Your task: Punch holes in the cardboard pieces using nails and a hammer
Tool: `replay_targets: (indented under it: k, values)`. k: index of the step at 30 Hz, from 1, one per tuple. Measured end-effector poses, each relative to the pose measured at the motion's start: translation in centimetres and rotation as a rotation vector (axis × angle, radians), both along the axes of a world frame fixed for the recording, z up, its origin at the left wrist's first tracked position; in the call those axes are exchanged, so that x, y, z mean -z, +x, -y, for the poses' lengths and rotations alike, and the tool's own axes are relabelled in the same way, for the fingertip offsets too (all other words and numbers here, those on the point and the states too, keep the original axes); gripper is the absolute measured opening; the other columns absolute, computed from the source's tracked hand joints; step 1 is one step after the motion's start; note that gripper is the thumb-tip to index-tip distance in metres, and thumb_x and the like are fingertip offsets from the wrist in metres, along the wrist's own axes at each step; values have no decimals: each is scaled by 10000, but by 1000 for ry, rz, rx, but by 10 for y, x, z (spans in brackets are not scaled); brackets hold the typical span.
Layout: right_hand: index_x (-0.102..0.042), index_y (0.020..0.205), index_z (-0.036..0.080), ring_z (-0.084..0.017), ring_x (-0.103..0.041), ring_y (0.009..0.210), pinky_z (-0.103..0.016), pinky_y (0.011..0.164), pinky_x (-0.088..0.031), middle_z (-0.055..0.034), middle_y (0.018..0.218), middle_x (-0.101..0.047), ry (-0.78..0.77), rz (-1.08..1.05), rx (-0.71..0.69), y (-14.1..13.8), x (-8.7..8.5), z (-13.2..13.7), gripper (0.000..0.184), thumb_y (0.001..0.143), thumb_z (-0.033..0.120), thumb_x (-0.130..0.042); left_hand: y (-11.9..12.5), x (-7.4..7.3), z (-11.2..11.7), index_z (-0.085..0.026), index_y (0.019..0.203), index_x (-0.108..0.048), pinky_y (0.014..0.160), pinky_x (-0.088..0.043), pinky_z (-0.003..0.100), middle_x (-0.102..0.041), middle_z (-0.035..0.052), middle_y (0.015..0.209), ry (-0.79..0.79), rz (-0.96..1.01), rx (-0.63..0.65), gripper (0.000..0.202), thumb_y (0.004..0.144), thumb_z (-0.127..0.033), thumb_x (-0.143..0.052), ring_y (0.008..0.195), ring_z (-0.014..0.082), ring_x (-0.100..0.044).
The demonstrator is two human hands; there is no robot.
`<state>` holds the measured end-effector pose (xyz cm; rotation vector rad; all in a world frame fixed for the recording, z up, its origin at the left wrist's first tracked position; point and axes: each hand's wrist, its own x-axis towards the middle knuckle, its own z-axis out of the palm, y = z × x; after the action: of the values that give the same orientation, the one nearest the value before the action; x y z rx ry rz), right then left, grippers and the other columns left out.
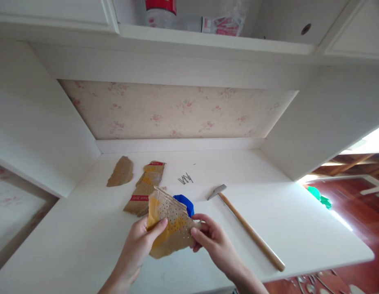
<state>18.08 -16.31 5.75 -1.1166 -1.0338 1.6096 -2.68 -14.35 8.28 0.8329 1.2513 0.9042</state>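
Both my hands hold a torn brown and yellow piece of perforated cardboard [172, 227] above the white desk [85, 228]. My left hand [139, 241] grips its left edge, thumb on top. My right hand [211, 237] pinches its right edge. A blue object [185, 201] lies just behind the piece, partly hidden by it. Two more torn cardboard pieces lie further back: a long one with red strips [144, 188] and a small brown one [120, 171].
A hammer [247, 228] with a long wooden handle lies to the right of my hands, head pointing back. A few small nails [185, 179] lie near the back. Shelf above holds a red-labelled container [161, 11]. Desk's right edge drops to a red floor.
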Motion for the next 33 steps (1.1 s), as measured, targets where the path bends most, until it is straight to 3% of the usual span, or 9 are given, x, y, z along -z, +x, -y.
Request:
replay_targets:
  k: [4, 10, 12, 15, 18, 21, 25, 29, 33]
  values:
    - [-611, 944, 143, -122, -592, 520, -245, 516, -480, 14, 571, -645, -59, -7, 30, 3, 1, 2, 384, 806, 484, -720, 4, 4, 7, -145, 997, -708, 749, -540, 334, -760, 90, 922, -14, -30, -11, 467, 719, -519, -735, 887, 293, -695]
    - [-639, 972, 160, -130, -604, 542, -239, 505, -496, 18, 596, -644, -21, 47, 102, 11, -1, -3, 315, 847, 446, -686, -4, 16, 8, -184, 1046, -699, 700, -532, 287, -740, 61, 939, 28, -51, 9, 452, 767, -539, -686, 899, 257, -669]
    - [-658, 1007, 186, -144, -620, 565, -254, 507, -522, 6, 635, -660, 129, 205, 161, 17, -5, -3, 250, 891, 407, -639, -9, 18, 7, -182, 1080, -682, 680, -532, 284, -730, 70, 969, 43, -112, -60, 496, 751, -553, -696, 905, 255, -659]
    - [-709, 1024, 233, -195, -697, 782, -314, 671, -594, -61, 911, -748, 544, 569, 276, 26, -14, -3, 147, 923, 251, -604, -13, 14, 9, -186, 1041, -680, 791, -523, 297, -717, 73, 1024, 127, -186, -175, 493, 728, -565, -717, 954, 248, -638]
    - [-725, 1102, 281, -243, -678, 1048, -389, 881, -583, -69, 1185, -716, 906, 814, 298, 29, -18, -6, 296, 907, 113, -578, -13, 4, 18, -193, 985, -689, 851, -514, 332, -717, 77, 1027, 156, -113, -164, 466, 725, -579, -716, 979, 260, -632]
    - [-674, 1223, 309, -242, -664, 1107, -395, 901, -589, -66, 1236, -697, 1050, 894, 274, 24, -10, -7, 444, 890, 41, -554, -5, -5, 29, -198, 986, -695, 822, -534, 361, -730, 96, 996, 105, 47, -85, 486, 679, -569, -761, 1014, 292, -634]
    - [-612, 1306, 313, -249, -643, 1152, -408, 920, -590, -69, 1281, -668, 1098, 880, 269, 13, 4, -3, 549, 867, -9, -542, 7, -5, 33, -161, 900, -718, 820, -543, 385, -735, 124, 996, 97, 101, -57, 452, 673, -548, -772, 996, 313, -647]
    - [-612, 1307, 295, -252, -629, 1175, -397, 938, -584, -69, 1280, -670, 1086, 864, 229, 7, 11, 3, 547, 861, -15, -544, 15, 10, 29, -140, 872, -712, 808, -548, 390, -747, 115, 926, 66, 23, -174, 475, 693, -578, -743, 885, 311, -682]
    - [-620, 1288, 264, -240, -641, 1159, -373, 952, -574, -86, 1289, -664, 1015, 861, 189, 5, 11, 6, 493, 875, 4, -547, 10, 18, 27, -186, 940, -727, 854, -542, 387, -754, 95, 960, 218, -145, -195, 417, 783, -567, -665, 940, 322, -679]
